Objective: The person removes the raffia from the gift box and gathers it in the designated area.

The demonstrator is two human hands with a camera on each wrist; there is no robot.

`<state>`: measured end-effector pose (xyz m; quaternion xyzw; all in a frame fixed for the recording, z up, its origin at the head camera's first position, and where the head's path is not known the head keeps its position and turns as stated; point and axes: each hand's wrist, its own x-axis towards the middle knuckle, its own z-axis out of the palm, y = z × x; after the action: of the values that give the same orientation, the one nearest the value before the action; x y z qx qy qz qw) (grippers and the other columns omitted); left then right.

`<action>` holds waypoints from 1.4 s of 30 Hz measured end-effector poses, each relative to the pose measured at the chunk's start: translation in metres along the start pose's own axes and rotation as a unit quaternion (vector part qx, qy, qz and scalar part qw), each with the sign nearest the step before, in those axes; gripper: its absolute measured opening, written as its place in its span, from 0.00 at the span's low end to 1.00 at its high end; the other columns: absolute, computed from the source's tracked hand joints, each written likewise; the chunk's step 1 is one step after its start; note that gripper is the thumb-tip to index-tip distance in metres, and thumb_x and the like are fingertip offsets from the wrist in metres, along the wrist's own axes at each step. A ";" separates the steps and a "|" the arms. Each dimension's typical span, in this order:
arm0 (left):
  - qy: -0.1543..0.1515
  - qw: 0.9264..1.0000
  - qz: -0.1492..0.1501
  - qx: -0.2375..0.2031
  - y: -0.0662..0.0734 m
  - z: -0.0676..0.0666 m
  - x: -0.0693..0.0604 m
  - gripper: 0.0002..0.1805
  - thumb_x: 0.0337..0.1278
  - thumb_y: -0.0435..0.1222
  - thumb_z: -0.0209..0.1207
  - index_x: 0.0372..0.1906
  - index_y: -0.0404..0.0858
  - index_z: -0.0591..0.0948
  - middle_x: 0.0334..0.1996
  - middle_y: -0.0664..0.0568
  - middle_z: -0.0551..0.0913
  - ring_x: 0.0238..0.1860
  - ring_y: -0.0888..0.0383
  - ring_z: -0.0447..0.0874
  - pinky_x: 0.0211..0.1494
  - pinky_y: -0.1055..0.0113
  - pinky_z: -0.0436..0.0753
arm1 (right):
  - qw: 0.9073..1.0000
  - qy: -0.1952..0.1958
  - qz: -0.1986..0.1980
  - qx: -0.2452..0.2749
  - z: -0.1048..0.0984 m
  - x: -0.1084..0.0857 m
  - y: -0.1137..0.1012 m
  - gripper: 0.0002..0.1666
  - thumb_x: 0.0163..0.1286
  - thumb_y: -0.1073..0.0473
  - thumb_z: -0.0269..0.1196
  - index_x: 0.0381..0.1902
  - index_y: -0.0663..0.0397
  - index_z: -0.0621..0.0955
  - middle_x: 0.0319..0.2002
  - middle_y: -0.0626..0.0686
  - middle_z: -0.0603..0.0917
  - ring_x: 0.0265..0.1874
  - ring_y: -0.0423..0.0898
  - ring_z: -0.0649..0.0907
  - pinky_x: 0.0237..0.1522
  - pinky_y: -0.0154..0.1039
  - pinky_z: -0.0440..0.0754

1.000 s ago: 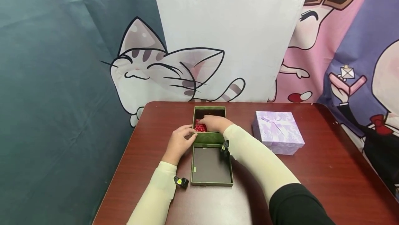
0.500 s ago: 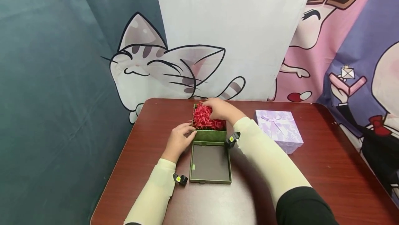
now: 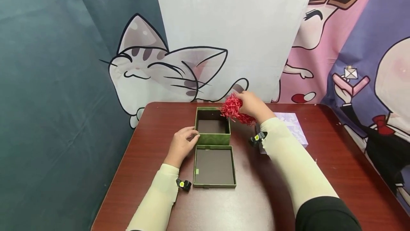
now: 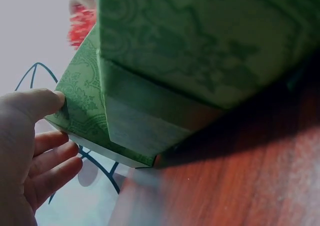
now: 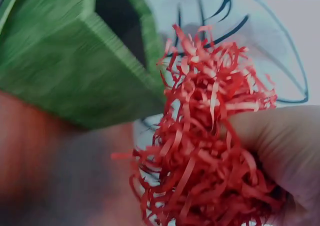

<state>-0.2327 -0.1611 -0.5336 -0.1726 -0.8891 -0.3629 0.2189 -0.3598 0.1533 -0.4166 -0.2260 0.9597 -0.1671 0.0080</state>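
A green patterned box (image 3: 214,139) stands upright and uncovered on the table, its dark inside bare. My left hand (image 3: 182,145) is at its front left corner. In the left wrist view, the thumb (image 4: 50,104) of that hand touches the box wall, while the other fingers lie loosely extended by its edge. Red shredded paper (image 3: 233,107) hangs in a bunch just right of the box's rim, gripped by my right hand (image 3: 254,107). The right wrist view has the paper close up, strands spilling below the thumb; the other fingers are hidden there.
A shallow green lid (image 3: 214,167) lies inside up in front of the box. The lilac gift box (image 3: 293,127) on the right is partly covered by my right arm. A cartoon-printed cloth hangs behind the table (image 3: 141,131).
My right hand has pulled the red shredded paper up out of the green box and carried it right, past the rim. The left hand has stayed at the box corner.
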 end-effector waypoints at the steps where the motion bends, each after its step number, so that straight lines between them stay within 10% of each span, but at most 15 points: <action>1: 0.001 1.000 0.001 0.001 0.000 0.000 0.000 0.05 0.63 0.37 0.71 0.42 0.44 0.91 0.54 0.47 0.88 0.45 0.54 0.90 0.44 0.63 0.89 | 1.000 0.000 0.002 -0.005 0.005 -0.002 0.005 0.43 0.50 0.71 0.70 0.69 0.60 0.78 0.56 0.68 0.81 0.53 0.63 0.81 0.55 0.57 0.80; 8: 0.013 1.000 0.013 0.005 0.001 0.002 0.001 0.05 0.62 0.38 0.72 0.41 0.45 0.91 0.53 0.46 0.88 0.45 0.55 0.90 0.44 0.63 0.89 | 0.997 -0.009 0.017 -0.081 0.047 -0.018 0.017 0.21 0.53 0.74 0.65 0.45 0.58 0.86 0.40 0.62 0.86 0.42 0.60 0.84 0.50 0.57 0.83; 13: 0.018 1.000 0.019 -0.003 0.002 0.005 0.000 0.04 0.62 0.37 0.71 0.41 0.44 0.91 0.53 0.45 0.88 0.44 0.54 0.90 0.43 0.63 0.89 | 0.993 -0.029 0.035 -0.106 0.073 -0.027 0.015 0.19 0.56 0.72 0.65 0.47 0.59 0.86 0.43 0.64 0.86 0.45 0.63 0.86 0.51 0.60 0.84; 21: 0.011 1.000 0.010 -0.003 0.004 0.006 -0.001 0.05 0.62 0.38 0.71 0.42 0.45 0.91 0.53 0.47 0.88 0.52 0.50 0.88 0.47 0.58 0.89 | 0.990 -0.050 0.084 -0.104 0.082 -0.034 0.010 0.39 0.54 0.62 0.74 0.65 0.57 0.78 0.53 0.67 0.81 0.53 0.68 0.81 0.52 0.66 0.81; 27: 0.030 0.998 0.042 0.019 0.004 0.003 0.000 0.10 0.61 0.39 0.72 0.46 0.43 0.91 0.52 0.47 0.89 0.55 0.48 0.86 0.55 0.51 0.86 | 0.991 -0.028 0.049 -0.123 0.059 -0.043 0.002 0.64 0.40 0.49 0.87 0.76 0.48 0.71 0.67 0.64 0.74 0.65 0.66 0.71 0.62 0.66 0.69; 33: 0.110 0.985 0.133 0.007 0.025 -0.006 0.006 0.15 0.53 0.35 0.73 0.48 0.38 0.90 0.47 0.46 0.89 0.52 0.46 0.84 0.59 0.51 0.82 | 0.991 0.097 -0.009 -0.090 0.028 -0.092 0.002 0.53 0.53 0.43 0.81 0.75 0.48 0.73 0.71 0.63 0.71 0.70 0.66 0.66 0.68 0.69 0.59; 36: 0.125 0.978 0.166 -0.030 0.051 -0.007 0.012 0.15 0.52 0.33 0.73 0.47 0.37 0.90 0.46 0.46 0.89 0.50 0.46 0.84 0.59 0.53 0.81 | 0.975 0.210 -0.007 -0.076 0.016 -0.129 0.014 0.41 0.59 0.45 0.77 0.67 0.52 0.78 0.66 0.64 0.75 0.65 0.69 0.70 0.60 0.72 0.64; 42: 0.011 0.988 0.127 -0.089 0.098 0.010 0.023 0.17 0.55 0.38 0.73 0.50 0.39 0.89 0.50 0.49 0.88 0.53 0.53 0.85 0.62 0.58 0.82 | 0.946 0.300 0.124 -0.014 0.017 -0.193 0.065 0.33 0.62 0.50 0.73 0.62 0.59 0.80 0.62 0.68 0.75 0.58 0.74 0.70 0.50 0.73 0.65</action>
<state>-0.2086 -0.0844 -0.4725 -0.2994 -0.8216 -0.4116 0.2567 -0.2133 0.2865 -0.4656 -0.0452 0.9403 -0.2118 -0.2624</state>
